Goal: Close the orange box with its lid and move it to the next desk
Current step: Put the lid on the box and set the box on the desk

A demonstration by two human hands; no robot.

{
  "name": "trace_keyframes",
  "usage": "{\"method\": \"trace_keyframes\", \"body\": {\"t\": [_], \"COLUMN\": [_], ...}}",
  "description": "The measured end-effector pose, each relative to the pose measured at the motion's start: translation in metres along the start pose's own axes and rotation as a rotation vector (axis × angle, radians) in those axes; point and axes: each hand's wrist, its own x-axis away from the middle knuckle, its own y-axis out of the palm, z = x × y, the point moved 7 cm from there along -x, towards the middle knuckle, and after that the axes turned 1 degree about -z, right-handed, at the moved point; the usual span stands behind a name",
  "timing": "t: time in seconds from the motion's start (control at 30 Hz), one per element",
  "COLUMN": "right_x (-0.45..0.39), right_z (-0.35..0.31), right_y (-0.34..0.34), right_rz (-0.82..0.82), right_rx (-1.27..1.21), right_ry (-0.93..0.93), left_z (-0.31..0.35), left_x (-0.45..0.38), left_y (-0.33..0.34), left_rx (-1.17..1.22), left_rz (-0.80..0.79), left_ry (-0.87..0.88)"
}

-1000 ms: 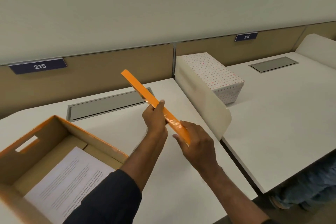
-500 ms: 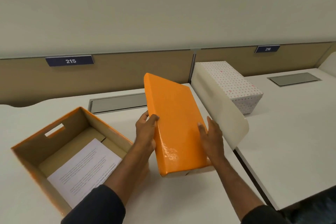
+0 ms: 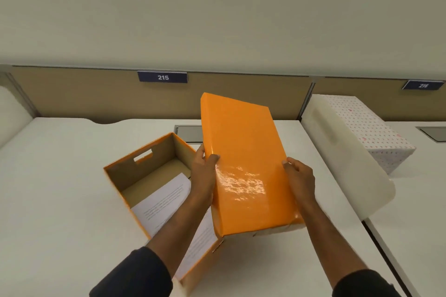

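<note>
The orange box (image 3: 125,173) stands open on the white desk (image 3: 60,188), its brown cardboard inside showing, with a printed sheet of paper (image 3: 161,202) lying in it. I hold the glossy orange lid (image 3: 243,159) in the air, top side facing me, tilted, just right of the box and partly over its right edge. My left hand (image 3: 205,173) grips the lid's left long edge. My right hand (image 3: 299,178) grips its right long edge.
A rounded white divider panel (image 3: 345,159) separates this desk from the neighbouring desk (image 3: 410,200) on the right, where a white dotted gift box (image 3: 376,132) stands. Tan partition with signs 215 (image 3: 163,77) and 216 (image 3: 423,85) runs behind. A grey cable hatch (image 3: 188,133) lies behind the orange box.
The lid turned from edge-on to top side facing me and moved left toward the open box. The view shifted left, bringing the box nearer the centre.
</note>
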Motion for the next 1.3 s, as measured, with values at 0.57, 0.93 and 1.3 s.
{"method": "trace_keyframes", "body": {"t": [0.57,0.93,1.3], "right_x": [0.049,0.06,0.06], "right_z": [-0.074,-0.059,-0.051], "right_y": [0.144,0.178,0.192], "right_rz": [-0.183,-0.316,-0.336], "right_rx": [0.165,0.285,0.404], "right_ry": [-0.202,-0.251,-0.328], "left_z": [-0.026,-0.059,-0.082], "left_x": [0.011,0.049,0.061], "left_y": [-0.175,-0.214,-0.22], "left_rx": [-0.569,-0.519,-0.462], "left_rz": [0.196,0.198,0.209], "left_ry": [0.03,-0.004,-0.062]}}
